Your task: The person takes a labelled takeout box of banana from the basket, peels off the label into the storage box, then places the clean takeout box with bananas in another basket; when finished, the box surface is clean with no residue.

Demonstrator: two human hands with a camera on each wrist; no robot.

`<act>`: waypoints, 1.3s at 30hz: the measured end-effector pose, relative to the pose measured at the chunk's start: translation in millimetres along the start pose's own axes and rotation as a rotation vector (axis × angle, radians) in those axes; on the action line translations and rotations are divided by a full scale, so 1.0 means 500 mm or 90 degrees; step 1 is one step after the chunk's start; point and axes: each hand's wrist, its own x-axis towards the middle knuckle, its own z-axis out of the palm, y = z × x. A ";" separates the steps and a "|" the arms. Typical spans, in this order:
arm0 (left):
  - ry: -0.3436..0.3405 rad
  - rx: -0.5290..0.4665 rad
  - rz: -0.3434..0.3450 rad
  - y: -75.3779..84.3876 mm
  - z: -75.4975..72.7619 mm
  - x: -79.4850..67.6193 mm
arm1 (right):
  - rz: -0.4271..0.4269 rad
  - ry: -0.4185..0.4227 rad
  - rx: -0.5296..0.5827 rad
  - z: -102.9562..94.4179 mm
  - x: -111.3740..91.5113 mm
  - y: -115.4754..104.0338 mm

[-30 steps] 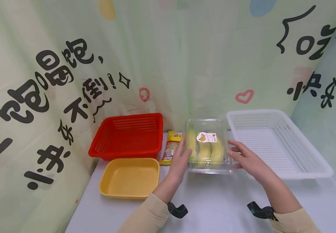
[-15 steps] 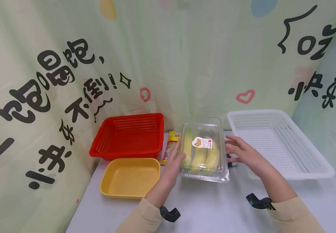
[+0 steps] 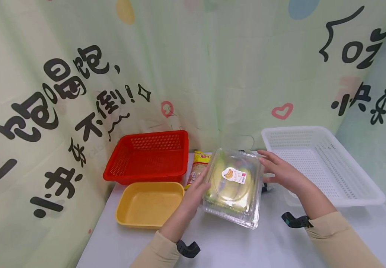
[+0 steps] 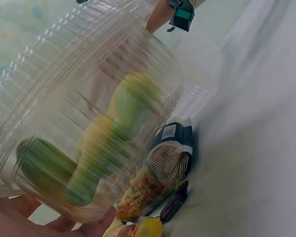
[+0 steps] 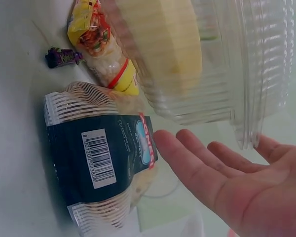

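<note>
A clear plastic clamshell box point(image 3: 224, 191) of bananas point(image 4: 133, 106), with a banana-print label point(image 3: 234, 175) on its lid, is held tilted above the table. My left hand point(image 3: 191, 195) grips its left side, with fingers under the box in the left wrist view. My right hand point(image 3: 281, 171) is at the right edge, fingers fairly straight and spread. In the right wrist view, the thumb is by the lid's rim, though contact is unclear. Behind the box lie a dark-labelled striped clear pack point(image 5: 98, 153), a yellow bag point(image 3: 200, 162) and a small purple wrapped item point(image 5: 63, 57).
At the back left stands a red basket point(image 3: 146, 178), with a yellow tray point(image 3: 149, 225) in front of it. A large white basket point(image 3: 357, 201) stands at the right. A printed curtain point(image 3: 233, 74) hangs behind the white table point(image 3: 219, 249).
The box has come nearer to me and tilted, its front corner turning down and right. My left hand has drawn back and left with it, while the right hand stays near its edge.
</note>
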 end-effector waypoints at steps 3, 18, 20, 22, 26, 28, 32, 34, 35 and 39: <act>-0.017 0.004 -0.002 -0.002 -0.006 -0.004 | 0.006 -0.019 0.028 -0.003 0.005 0.003; -0.087 0.015 -0.072 -0.006 -0.033 -0.025 | 0.032 -0.138 0.080 -0.004 0.023 0.022; -0.094 0.012 -0.069 -0.007 -0.035 -0.025 | 0.039 -0.152 0.086 -0.003 0.023 0.023; -0.103 0.018 -0.073 -0.007 -0.036 -0.024 | 0.046 -0.161 0.088 -0.003 0.023 0.023; -0.127 0.019 -0.059 -0.009 -0.037 -0.020 | 0.059 -0.167 0.089 0.000 0.021 0.023; -0.137 0.016 -0.053 -0.009 -0.038 -0.019 | 0.060 -0.166 0.081 0.002 0.019 0.022; -0.146 0.017 -0.053 -0.008 -0.040 -0.018 | 0.061 -0.153 0.067 0.006 0.015 0.022; -0.147 0.020 -0.055 -0.008 -0.041 -0.018 | 0.060 -0.146 0.062 0.007 0.013 0.022; -0.144 0.022 -0.063 -0.007 -0.041 -0.019 | 0.062 -0.141 0.062 0.009 0.011 0.022; -0.125 0.024 -0.074 -0.005 -0.047 -0.022 | 0.053 -0.123 0.056 0.016 0.003 0.022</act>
